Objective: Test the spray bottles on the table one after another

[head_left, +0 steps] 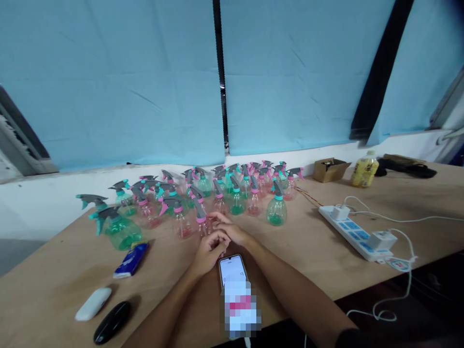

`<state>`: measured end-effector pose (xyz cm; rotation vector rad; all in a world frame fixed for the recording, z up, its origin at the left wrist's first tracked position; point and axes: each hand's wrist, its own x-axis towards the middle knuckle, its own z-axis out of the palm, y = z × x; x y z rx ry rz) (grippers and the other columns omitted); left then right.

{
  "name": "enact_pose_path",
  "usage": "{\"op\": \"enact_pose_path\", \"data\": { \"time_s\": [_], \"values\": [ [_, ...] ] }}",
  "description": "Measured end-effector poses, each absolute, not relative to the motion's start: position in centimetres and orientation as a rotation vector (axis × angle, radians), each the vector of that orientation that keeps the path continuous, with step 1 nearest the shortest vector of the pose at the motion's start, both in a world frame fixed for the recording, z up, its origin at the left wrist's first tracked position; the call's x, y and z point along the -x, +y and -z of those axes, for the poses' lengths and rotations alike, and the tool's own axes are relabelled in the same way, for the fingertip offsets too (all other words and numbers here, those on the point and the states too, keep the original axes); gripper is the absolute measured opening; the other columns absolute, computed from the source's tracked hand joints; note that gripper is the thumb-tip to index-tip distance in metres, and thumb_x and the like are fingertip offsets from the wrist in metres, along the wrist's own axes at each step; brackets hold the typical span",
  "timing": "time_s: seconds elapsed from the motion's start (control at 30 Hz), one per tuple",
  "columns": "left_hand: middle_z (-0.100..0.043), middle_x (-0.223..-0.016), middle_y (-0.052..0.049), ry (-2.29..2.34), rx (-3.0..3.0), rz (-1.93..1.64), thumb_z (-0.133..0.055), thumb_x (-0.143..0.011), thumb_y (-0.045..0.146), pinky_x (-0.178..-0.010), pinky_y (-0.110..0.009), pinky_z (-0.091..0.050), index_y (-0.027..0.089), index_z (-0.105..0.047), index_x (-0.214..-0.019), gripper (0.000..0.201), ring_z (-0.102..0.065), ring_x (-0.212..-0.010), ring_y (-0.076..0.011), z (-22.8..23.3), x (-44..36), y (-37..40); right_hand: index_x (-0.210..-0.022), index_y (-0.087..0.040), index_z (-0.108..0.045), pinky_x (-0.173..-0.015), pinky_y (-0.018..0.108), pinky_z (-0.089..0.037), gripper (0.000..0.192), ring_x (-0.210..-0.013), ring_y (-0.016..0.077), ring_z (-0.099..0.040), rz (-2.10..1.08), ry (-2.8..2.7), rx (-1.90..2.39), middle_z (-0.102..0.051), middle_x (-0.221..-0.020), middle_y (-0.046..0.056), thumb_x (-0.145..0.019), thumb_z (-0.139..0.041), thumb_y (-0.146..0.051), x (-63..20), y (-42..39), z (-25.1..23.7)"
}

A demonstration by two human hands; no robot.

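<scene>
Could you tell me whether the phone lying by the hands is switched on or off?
On: the phone lies flat on the table with its screen lit white, just below the left hand.

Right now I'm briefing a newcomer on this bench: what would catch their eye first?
The crowd of small spray bottles, pink and green, fills the back of the wooden table under blue blinds. In front, the left hand and right hand meet beside one pink bottle, just above a phone. A white power strip lies to the right.

Phone (232,270) lower screen pixelated; forearms cut off.
</scene>
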<state>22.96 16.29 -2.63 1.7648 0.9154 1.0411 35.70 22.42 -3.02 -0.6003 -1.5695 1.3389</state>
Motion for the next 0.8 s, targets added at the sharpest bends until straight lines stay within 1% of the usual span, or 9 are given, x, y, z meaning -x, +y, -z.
{"op": "enact_pose_path", "data": {
  "time_s": [0.07,0.13,0.23,0.33,0.43,0.5,0.63,0.73,0.8],
  "values": [
    [-0.051,-0.056,0.005,0.941,-1.747,-1.043,-0.062,-0.082,0.044,-0.051,-0.022,-0.038,0.018,-0.061,-0.082,0.026,-0.047,-0.049,-0.0096,2.8,-23.2,16.3,-0.109,-0.028,-0.062,-0.081,0.029,-0.046,0.03,-0.095,0.0177,-0.056,-1.428,-1.501,0.539,-0.06,-0.106,0.0,-0.081,-0.052,-0.026,-35.6,22.3,3.0],
    [-0.051,-0.055,0.005,0.94,-1.73,-1.042,-0.061,-0.083,0.044,-0.05,-0.022,-0.037,0.018,-0.061,-0.083,0.026,-0.047,-0.048,-0.0095,3.1,-23.3,16.4,-0.107,-0.026,-0.064,-0.087,0.031,-0.045,0.027,-0.101,0.0186,-0.056,-1.488,-1.448,0.468,-0.061,-0.109,0.001,-0.085,-0.05,-0.034,-35.4,22.3,3.0],
    [-0.052,-0.056,0.005,0.944,-1.708,-1.072,-0.06,-0.084,0.042,-0.05,-0.022,-0.038,0.018,-0.062,-0.084,0.025,-0.048,-0.049,-0.0098,3.3,-23.3,16.6,-0.103,-0.023,-0.065,-0.089,0.032,-0.045,0.034,-0.103,0.0192,-0.057,-1.612,-1.396,0.384,-0.064,-0.106,0.004,-0.089,-0.045,-0.046,-35.1,22.4,3.3],
    [-0.052,-0.057,0.005,0.971,-1.667,-1.142,-0.058,-0.084,0.042,-0.051,-0.022,-0.039,0.018,-0.06,-0.082,0.024,-0.049,-0.05,-0.0101,3.4,-23.4,16.8,-0.105,-0.022,-0.066,-0.07,0.027,-0.049,0.043,-0.086,0.018,-0.062,-1.732,-1.387,0.385,-0.066,-0.093,0.005,-0.089,-0.043,-0.055,-34.9,22.5,3.4],
    [-0.052,-0.059,0.005,0.997,-1.626,-1.24,-0.057,-0.083,0.039,-0.051,-0.022,-0.039,0.019,-0.059,-0.08,0.021,-0.048,-0.051,-0.0105,3.6,-23.5,17.0,-0.108,-0.02,-0.065,-0.047,0.023,-0.042,0.056,-0.056,0.0143,-0.056,-1.901,-1.461,0.409,-0.065,-0.074,0.003,-0.089,-0.036,-0.063,-35.0,22.4,3.3],
    [-0.051,-0.059,0.005,1.018,-1.63,-1.283,-0.056,-0.083,0.038,-0.052,-0.022,-0.039,0.019,-0.058,-0.078,0.019,-0.048,-0.052,-0.0109,3.7,-23.6,17.1,-0.106,-0.019,-0.065,-0.042,0.021,-0.037,0.061,-0.051,0.0134,-0.053,-1.973,-1.492,0.408,-0.064,-0.07,0.003,-0.088,-0.032,-0.067,-35.0,22.4,3.1],
    [-0.047,-0.058,0.005,1.083,-1.63,-1.381,-0.053,-0.085,0.04,-0.052,-0.023,-0.036,0.02,-0.058,-0.081,0.021,-0.045,-0.052,-0.0116,3.8,-23.4,17.3,-0.103,-0.019,-0.065,-0.05,0.023,-0.041,0.065,-0.071,0.0182,-0.061,-1.93,-1.443,0.416,-0.068,-0.084,0.006,-0.087,-0.031,-0.072,-34.8,22.2,2.8],
    [-0.043,-0.06,0.005,1.17,-1.582,-1.516,-0.049,-0.088,0.042,-0.055,-0.024,-0.036,0.021,-0.056,-0.083,0.023,-0.044,-0.055,-0.0124,3.8,-22.9,17.5,-0.101,-0.018,-0.065,-0.068,0.029,-0.046,0.07,-0.084,0.0204,-0.062,-1.821,-1.395,0.381,-0.069,-0.092,0.008,-0.086,-0.027,-0.074,-35.0,22.4,2.6],
    [-0.045,-0.064,0.004,1.266,-1.534,-1.587,-0.047,-0.089,0.042,-0.057,-0.024,-0.038,0.022,-0.055,-0.086,0.022,-0.046,-0.06,-0.0136,4.0,-22.4,17.9,-0.101,-0.018,-0.065,-0.081,0.033,-0.044,0.071,-0.092,0.0212,-0.062,-1.748,-1.376,0.36,-0.069,-0.096,0.008,-0.087,-0.024,-0.074,-35.4,22.6,2.6]
  ]
}}
